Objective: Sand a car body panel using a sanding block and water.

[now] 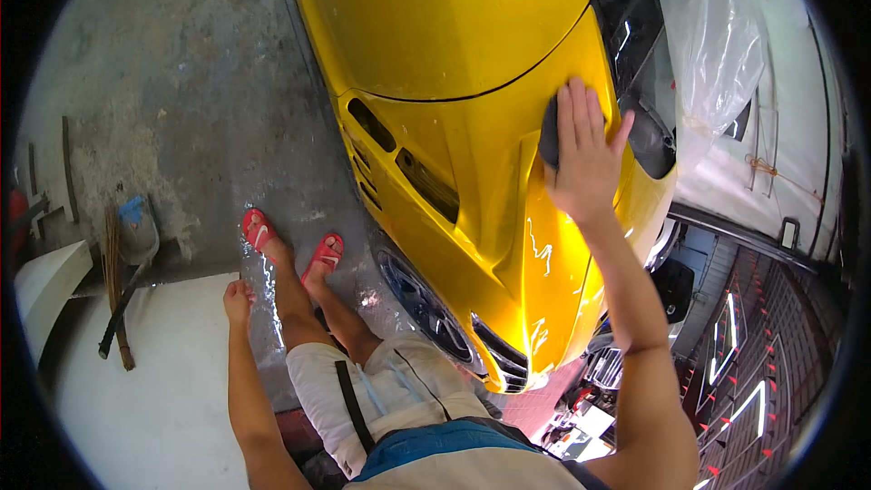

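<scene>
My right hand (585,150) lies over a dark round pad (550,134), pressing it against the glossy yellow car (472,172). Its fingers are straight and close together, with the thumb apart. Most of the pad is hidden beneath the palm; only its left edge shows. The spot is on the bodywork beside the hood seam, near the windshield and black side mirror (649,138). My left hand (239,299) hangs low at my side, fingers curled in, with nothing visible in it. It is nearest to the edge of a white panel (172,354).
A twig broom (113,263) and a long-handled dustpan (141,236) rest at the left against the white panel. Clear plastic sheeting (717,36) hangs beyond the car. The concrete floor (200,82) looks wet near my red sandals (259,231).
</scene>
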The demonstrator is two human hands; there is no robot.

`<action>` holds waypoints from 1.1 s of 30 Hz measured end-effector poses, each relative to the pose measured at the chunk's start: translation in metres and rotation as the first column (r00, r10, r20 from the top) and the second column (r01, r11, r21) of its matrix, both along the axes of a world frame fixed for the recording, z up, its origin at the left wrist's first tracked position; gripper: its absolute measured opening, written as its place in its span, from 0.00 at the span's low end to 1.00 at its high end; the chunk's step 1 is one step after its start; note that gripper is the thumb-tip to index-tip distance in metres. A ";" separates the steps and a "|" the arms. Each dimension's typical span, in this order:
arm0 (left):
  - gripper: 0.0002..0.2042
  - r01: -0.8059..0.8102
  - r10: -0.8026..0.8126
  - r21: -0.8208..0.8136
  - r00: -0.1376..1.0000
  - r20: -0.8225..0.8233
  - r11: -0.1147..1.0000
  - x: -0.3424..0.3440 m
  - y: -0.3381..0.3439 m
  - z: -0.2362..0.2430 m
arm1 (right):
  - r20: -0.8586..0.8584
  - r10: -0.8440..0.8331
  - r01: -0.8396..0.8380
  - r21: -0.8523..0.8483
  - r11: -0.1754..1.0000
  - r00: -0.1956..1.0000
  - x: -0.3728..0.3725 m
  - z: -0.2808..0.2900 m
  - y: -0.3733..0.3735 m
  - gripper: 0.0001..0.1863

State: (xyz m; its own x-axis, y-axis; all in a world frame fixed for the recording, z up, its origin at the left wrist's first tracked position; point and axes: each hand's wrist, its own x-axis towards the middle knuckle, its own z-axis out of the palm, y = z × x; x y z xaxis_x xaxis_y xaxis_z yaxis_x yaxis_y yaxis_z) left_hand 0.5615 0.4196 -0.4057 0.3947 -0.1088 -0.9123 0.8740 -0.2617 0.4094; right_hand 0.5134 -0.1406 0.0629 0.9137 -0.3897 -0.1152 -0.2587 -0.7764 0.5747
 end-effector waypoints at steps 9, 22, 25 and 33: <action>0.10 0.179 -0.188 0.108 0.978 0.087 0.978 -0.007 0.009 -0.012 | 0.098 -0.015 0.014 0.018 1.000 0.995 0.020 -0.001 0.003 0.46; 0.13 0.327 -0.343 0.171 0.936 0.074 0.929 -0.002 0.025 -0.022 | 0.269 0.037 -0.020 -0.067 0.998 0.962 0.059 -0.008 -0.009 0.50; 0.13 0.306 -0.320 0.182 0.946 0.052 0.934 -0.003 0.013 -0.017 | 0.247 -0.030 0.039 -0.032 0.999 0.969 0.033 -0.015 -0.001 0.49; 0.13 0.326 -0.338 0.128 0.936 0.095 0.937 0.000 0.028 -0.021 | 0.139 -0.082 0.068 0.104 0.992 0.987 -0.028 -0.007 0.013 0.51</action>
